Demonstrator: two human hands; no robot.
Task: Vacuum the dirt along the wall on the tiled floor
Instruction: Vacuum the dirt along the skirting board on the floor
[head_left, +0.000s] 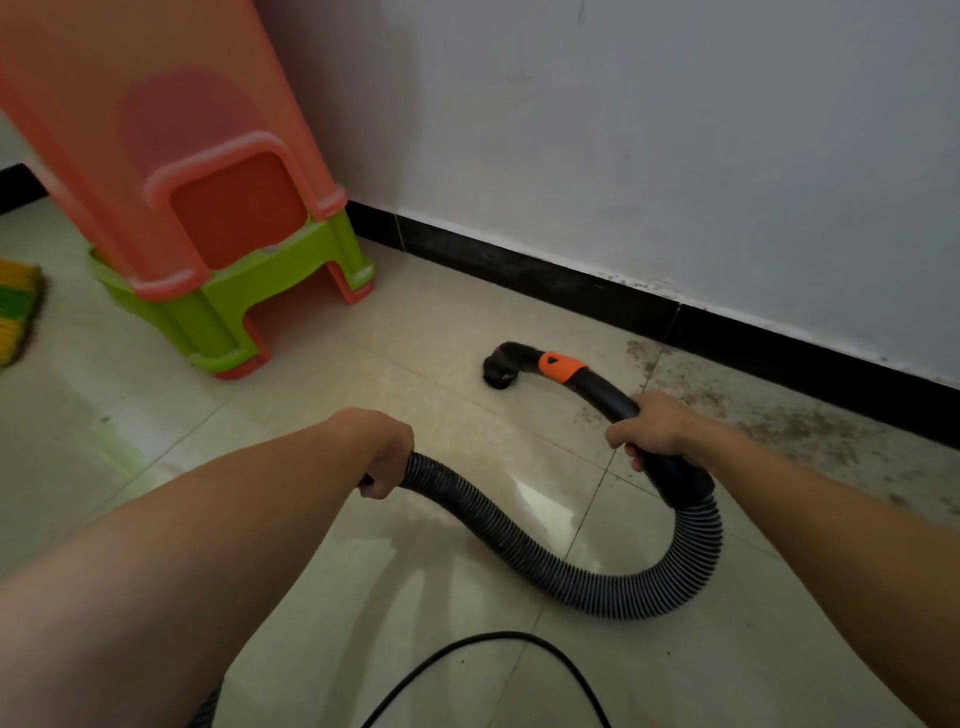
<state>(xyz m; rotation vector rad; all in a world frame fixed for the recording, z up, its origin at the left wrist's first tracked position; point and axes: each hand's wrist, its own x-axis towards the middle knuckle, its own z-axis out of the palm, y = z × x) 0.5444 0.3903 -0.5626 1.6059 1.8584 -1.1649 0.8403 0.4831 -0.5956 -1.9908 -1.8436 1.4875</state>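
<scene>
**Head view.** Right hand (657, 428): grip clamped on the black curved wand (605, 397), behind its orange collar (561, 366). Left hand (387, 457): grip clamped on the ribbed hose (696, 545), which loops over the tiled floor (441, 597) between the 2 hands. Brush nozzle (498, 366) rests on the floor, near the black skirting (571, 283). Dirt (779, 421) lies along the wall (675, 130), right of the nozzle. 2 stacked stools (223, 260), orange over green, stand to the left. A black cable (493, 636) crosses the foreground.

Home interior, glossy beige tiled floor (311, 571), white painted wall (675, 130) with black skirting (571, 280), stacked orange and green plastic stools (208, 234), yellow-green bristled broom (18, 306)
</scene>
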